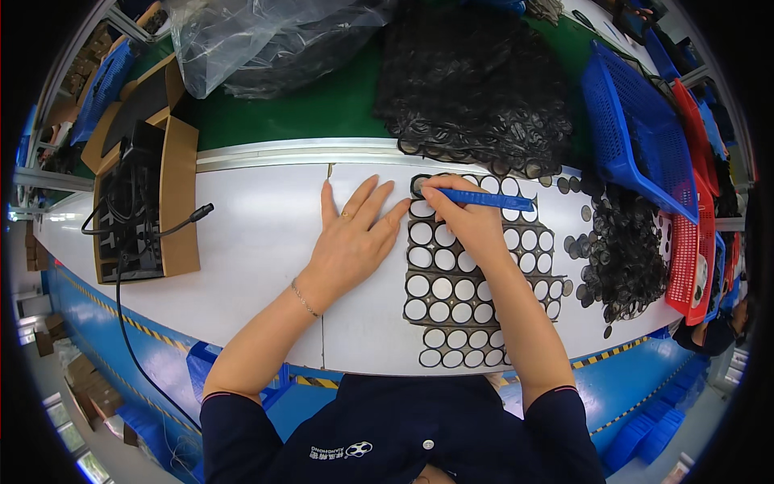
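Near edge, six o'clock: black punched sheet (451, 282) flat on white tabletop (242, 242). Left hand (351, 242), open, empty, fingers spread, pressing beside sheet's nine-o'clock edge, likely to steady it. Right hand (468, 218) closed around blue tool (484, 198), tip at sheet's far corner. Three o'clock: loose black discs (621, 250). Twelve o'clock: heaped black rings (476, 89).

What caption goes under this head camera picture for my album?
Right hand works a blue tool on a black sheet of rings while the left hand holds it flat.
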Tool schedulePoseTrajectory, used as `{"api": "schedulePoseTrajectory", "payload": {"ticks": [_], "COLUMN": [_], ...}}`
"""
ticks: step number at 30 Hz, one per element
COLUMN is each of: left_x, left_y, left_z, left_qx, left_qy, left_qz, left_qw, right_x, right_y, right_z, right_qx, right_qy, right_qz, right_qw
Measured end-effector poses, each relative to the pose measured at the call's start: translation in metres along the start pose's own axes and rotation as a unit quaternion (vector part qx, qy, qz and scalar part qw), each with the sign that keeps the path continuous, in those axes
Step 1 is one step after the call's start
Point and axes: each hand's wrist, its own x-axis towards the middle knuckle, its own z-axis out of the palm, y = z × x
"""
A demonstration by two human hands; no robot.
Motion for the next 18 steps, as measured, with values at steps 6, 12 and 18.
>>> {"api": "schedulePoseTrajectory", "payload": {"ticks": [6, 12, 18], "left_x": [0.0021, 0.0036, 0.0035], "left_y": [0.0017, 0.0019, 0.0016], "left_z": [-0.0025, -0.0040, -0.0023], "left_qx": [-0.017, -0.026, -0.017], "left_qy": [-0.013, -0.023, -0.029], "left_qz": [-0.008, -0.011, -0.014], "left_qw": [1.000, 0.999, 0.999], "right_x": [0.0044, 0.0039, 0.0029], "right_y": [0.0067, 0.0073, 0.0080], "right_z": [-0.0034, -0.0040, -0.0005], "right_qx": [-0.001, -0.013, -0.017], "right_qy": [0.001, 0.004, 0.011], "right_qz": [0.018, 0.009, -0.005], "right_qw": [1.000, 1.000, 1.000]}}
